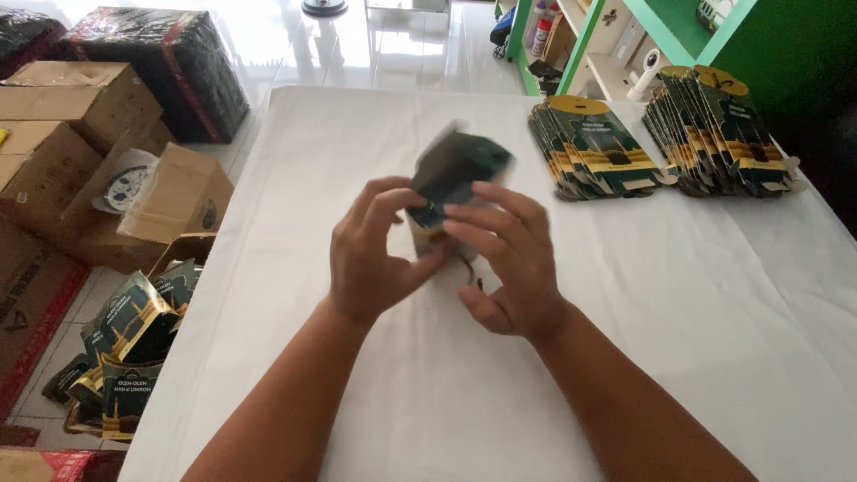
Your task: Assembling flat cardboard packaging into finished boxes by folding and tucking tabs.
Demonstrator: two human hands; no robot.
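White cloth covers the bench (pixel 375 393); brown cardboard cartons (pixel 62 134) crowd the tiled floor beside it, green shelving (pixel 625 27) behind. Two fanned stacks of flat dark green and gold card sleeves (pixel 661 134) lie at its far right. Mid-bench, the left hand (pixel 370 254) and right hand (pixel 509 263) both grip a blurred dark green folding carton (pixel 455 170), seemingly mid-assembly; closing its flaps looks next.
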